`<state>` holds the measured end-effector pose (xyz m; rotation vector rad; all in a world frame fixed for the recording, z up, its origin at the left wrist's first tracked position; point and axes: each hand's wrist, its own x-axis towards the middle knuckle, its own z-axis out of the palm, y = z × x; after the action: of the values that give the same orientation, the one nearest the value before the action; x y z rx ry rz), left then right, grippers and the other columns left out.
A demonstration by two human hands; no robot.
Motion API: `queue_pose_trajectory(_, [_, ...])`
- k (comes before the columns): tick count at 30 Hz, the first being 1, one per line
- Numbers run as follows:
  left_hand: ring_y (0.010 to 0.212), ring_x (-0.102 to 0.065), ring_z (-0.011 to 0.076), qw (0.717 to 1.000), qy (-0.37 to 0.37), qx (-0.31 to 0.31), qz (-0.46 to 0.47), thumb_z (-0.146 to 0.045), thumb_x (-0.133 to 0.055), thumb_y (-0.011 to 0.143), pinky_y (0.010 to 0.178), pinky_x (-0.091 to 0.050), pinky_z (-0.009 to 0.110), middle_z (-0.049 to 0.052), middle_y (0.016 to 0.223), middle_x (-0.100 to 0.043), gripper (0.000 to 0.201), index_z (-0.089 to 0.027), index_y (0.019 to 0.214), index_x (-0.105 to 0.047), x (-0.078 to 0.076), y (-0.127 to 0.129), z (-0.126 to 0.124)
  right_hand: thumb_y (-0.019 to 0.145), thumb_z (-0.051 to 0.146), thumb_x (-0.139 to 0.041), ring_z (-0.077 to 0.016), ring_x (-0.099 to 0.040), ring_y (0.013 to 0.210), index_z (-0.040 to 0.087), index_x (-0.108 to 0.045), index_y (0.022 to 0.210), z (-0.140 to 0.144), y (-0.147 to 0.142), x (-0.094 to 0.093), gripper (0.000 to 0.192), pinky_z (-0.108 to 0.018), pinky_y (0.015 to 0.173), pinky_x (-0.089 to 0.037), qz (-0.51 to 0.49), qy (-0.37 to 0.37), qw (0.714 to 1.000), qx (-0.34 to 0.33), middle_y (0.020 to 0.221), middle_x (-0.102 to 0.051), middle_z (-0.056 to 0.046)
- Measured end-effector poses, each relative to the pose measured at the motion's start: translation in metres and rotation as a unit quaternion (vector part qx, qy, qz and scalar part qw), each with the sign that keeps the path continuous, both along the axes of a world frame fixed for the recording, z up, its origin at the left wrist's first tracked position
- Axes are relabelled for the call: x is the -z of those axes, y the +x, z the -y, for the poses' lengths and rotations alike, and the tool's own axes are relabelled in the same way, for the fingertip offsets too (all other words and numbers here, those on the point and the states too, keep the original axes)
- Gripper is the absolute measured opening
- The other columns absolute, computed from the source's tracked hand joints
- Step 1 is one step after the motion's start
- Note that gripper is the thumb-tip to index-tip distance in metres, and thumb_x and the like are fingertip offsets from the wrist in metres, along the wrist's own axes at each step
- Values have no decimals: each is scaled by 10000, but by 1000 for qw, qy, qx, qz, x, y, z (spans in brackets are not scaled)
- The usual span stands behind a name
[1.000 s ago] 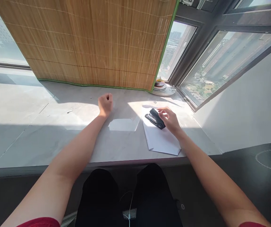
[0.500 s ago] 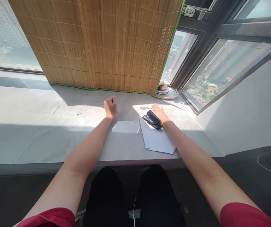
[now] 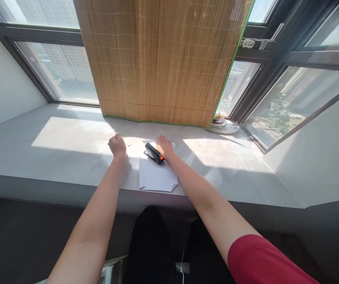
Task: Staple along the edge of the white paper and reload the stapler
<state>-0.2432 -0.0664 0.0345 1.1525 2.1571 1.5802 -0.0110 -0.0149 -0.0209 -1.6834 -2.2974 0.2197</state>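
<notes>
Head view. A black stapler [image 3: 154, 154] with an orange end is shown lying on the far part of a white paper sheet [image 3: 156, 176], which rests flat on the grey tabletop [image 3: 68, 154] close to its near edge. The stapler's long axis runs obliquely, from far-left to near-right, the orange end being the near-right one. The right hand [image 3: 165, 146] is placed just beside that orange end, on the stapler's right, and appears to touch it; contact cannot be confirmed. Its fingers are extended away from the camera and laid down flat, nothing being pinched. The left hand [image 3: 117, 144] is curled into a loose fist on the tabletop, left of the sheet and apart from the stapler; whether anything is enclosed in it cannot be told. The right hand is thus the nearer of the two, the stapler lying between the hands but hard against the right one. A bamboo blind [image 3: 160, 59] hangs behind, and stacked plates [image 3: 223, 124] stand in the far-right corner, well apart.
</notes>
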Motion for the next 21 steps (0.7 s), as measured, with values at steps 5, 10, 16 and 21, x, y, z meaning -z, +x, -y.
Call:
queue_pose_trajectory(5, [1568, -351, 514, 943, -222, -11, -247, -380, -512, 1006, 1199, -322, 749, 308, 1605, -507, 462, -139, 1370, -663, 25, -62, 61, 1101, 206, -327, -271, -289, 1696, 155, -447, 1664, 4, -35, -10, 579, -620, 1380, -202, -25, -2, 999, -34, 1797, -382, -144])
queue_pose_trajectory(10, [1609, -259, 572, 906, -303, 1, -295, -447, -371, 1057, 1178, -273, 850, 315, 1681, -409, 613, -149, 1567, -533, 34, -63, 67, 1131, 321, -291, -272, -444, 1607, 181, -500, 1643, 9, -14, -27, 570, -495, 1304, -391, -50, 59, 997, -4, 1712, -516, -138])
queue_pose_trajectory(16, [1576, -287, 595, 912, -282, 6, -298, -461, -379, 1043, 1153, -241, 890, 340, 1645, -431, 619, -144, 1548, -544, 35, -66, 60, 1081, 339, -384, -351, -782, 968, 162, -838, 996, 19, 86, -35, 494, -434, 855, -603, -8, 12, 984, 175, 956, -801, -214])
queue_pose_trajectory(21, [1572, -285, 595, 909, -292, 4, -298, -459, -379, 1038, 1155, -250, 880, 338, 1650, -431, 639, -133, 1565, -534, 36, -67, 60, 1059, 319, -432, -364, -768, 970, 142, -828, 932, 29, 109, -29, 451, -444, 867, -589, 4, 17, 986, 163, 989, -790, -241])
